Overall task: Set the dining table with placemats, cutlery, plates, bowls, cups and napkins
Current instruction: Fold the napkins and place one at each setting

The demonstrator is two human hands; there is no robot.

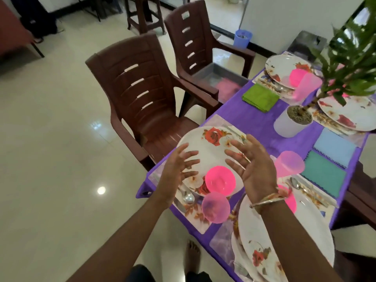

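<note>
a: where are the hands against the setting?
b: both hang over the near-left place on the purple-clothed desk (254, 117). the left hand (177, 171) and right hand (254, 167) are wide, fingers spread, palms turned toward each other, holding nothing.
a: what lies between them?
b: the white oval plate with red rose print (205, 145) lies under both, on a floral placemat (195, 213). the bright pink round plastic bowl (220, 181) rests on the plate's near part, in the gap between the palms, a little toward the wrists.
a: which hand is nearer the bowl?
b: the right palm's edge looks just beside its rim, and the left fingertips stop a bit short. how high either hand is above it, i cannot tell.
a: the plate's long axis?
b: it seems to run away from the person, toward the brown plastic chair (142, 94), though the hands hide both sides.
a: so the next move?
b: probably both hands come down and inward, evenly. a translucent pink plastic cup (215, 207) and a steel spoon (188, 197) sit just beside the plate's near edge.
</note>
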